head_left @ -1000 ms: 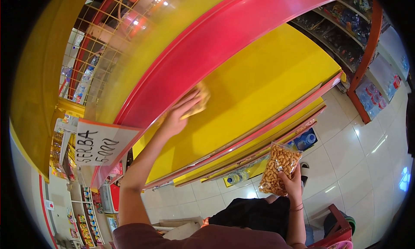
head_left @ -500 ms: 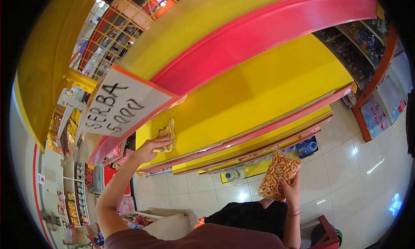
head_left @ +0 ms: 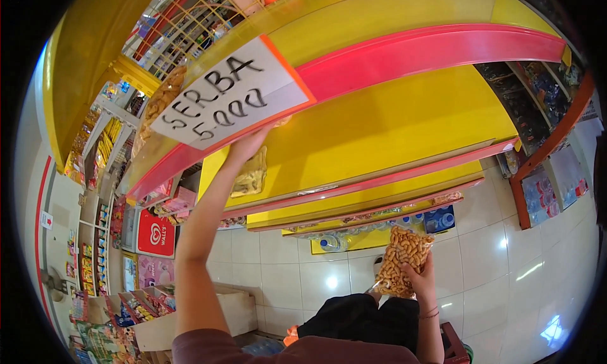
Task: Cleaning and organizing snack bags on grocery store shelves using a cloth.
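Note:
My right hand grips a clear plastic bag of curled orange-brown snacks, held low in front of me. My left arm stretches up over the yellow shelf. At its end, my left hand reaches in behind a white handwritten sign with an orange edge, which hides the fingers. Just below that wrist, a flat clear packet with pale yellowish contents lies on the shelf's left end. A small bit of something pale shows past the sign's lower edge, too little to name.
A pink-edged upper shelf overhangs the yellow one. Lower tiers hold water bottles near the tiled floor. Bagged snacks sit behind the sign. A red box-like freezer and stocked racks stand at left, an orange-framed rack at right.
My left hand has left the pale packet, now lying on the shelf, and moved farther in behind the sign. The view has shifted. My right hand still holds the snack bag.

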Demonstrator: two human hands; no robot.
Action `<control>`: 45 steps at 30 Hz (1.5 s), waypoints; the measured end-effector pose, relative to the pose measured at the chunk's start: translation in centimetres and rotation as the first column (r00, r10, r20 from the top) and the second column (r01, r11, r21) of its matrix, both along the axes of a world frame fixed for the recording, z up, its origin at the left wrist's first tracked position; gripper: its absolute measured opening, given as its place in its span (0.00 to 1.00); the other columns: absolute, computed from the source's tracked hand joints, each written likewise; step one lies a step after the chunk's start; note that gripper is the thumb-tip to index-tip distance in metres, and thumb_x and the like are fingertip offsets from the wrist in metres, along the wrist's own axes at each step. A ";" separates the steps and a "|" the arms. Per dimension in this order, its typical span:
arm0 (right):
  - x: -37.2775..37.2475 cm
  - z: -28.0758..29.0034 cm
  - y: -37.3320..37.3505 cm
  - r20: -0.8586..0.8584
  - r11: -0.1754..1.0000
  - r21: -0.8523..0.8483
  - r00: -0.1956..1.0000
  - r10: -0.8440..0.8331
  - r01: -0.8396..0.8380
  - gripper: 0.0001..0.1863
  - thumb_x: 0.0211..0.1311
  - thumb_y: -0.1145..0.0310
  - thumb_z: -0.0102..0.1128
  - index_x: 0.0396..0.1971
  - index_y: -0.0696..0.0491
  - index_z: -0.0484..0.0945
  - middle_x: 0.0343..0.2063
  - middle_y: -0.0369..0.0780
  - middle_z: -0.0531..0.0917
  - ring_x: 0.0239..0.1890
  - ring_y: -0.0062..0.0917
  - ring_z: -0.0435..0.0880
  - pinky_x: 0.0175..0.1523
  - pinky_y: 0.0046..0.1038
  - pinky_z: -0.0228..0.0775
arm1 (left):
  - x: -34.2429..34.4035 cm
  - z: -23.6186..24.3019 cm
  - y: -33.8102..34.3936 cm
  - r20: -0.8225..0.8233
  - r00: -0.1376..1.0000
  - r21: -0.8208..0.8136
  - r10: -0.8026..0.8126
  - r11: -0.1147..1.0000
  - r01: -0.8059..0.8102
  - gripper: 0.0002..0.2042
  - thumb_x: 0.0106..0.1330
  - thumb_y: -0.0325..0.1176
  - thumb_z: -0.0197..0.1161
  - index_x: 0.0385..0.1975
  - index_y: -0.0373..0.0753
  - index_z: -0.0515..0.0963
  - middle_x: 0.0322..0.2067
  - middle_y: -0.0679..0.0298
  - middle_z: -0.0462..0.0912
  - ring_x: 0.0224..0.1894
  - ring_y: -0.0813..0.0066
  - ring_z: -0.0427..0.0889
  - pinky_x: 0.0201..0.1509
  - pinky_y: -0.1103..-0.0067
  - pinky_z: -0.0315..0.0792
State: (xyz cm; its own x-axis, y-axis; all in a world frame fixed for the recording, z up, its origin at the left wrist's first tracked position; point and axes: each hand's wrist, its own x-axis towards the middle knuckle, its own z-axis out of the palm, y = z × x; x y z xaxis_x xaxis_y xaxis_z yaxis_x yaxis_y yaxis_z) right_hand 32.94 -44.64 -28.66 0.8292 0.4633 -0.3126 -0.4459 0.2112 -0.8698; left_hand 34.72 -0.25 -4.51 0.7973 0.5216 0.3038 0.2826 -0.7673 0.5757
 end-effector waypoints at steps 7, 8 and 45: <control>-0.9 -0.4 -0.5 -0.022 0.998 -0.047 0.999 0.033 -0.034 0.35 0.52 0.81 0.60 0.59 0.62 0.53 0.50 0.43 0.72 0.50 0.25 0.74 0.54 0.25 0.68 | 5.0 -2.8 0.6 -0.163 0.981 0.134 0.107 0.987 -0.085 0.34 0.48 0.50 0.69 0.53 0.36 0.69 0.53 0.53 0.73 0.57 0.59 0.70 0.58 0.71 0.64; -0.9 -0.3 -0.5 -0.018 0.998 -0.041 0.999 0.038 -0.039 0.36 0.52 0.82 0.60 0.60 0.62 0.52 0.51 0.43 0.71 0.51 0.25 0.73 0.55 0.25 0.68 | 5.3 -3.0 0.3 -0.190 0.975 0.119 0.112 0.989 -0.091 0.36 0.47 0.51 0.69 0.54 0.36 0.68 0.53 0.53 0.73 0.57 0.59 0.70 0.58 0.71 0.65; -0.7 5.1 4.2 -0.102 0.898 0.439 0.994 0.036 0.013 0.44 0.64 0.61 0.51 0.68 0.49 0.29 0.64 0.44 0.54 0.64 0.30 0.58 0.64 0.32 0.55 | -12.1 -13.4 -27.8 0.099 0.900 -0.071 -0.425 0.899 0.433 0.30 0.46 0.44 0.72 0.47 0.37 0.69 0.46 0.49 0.69 0.42 0.51 0.74 0.46 0.69 0.71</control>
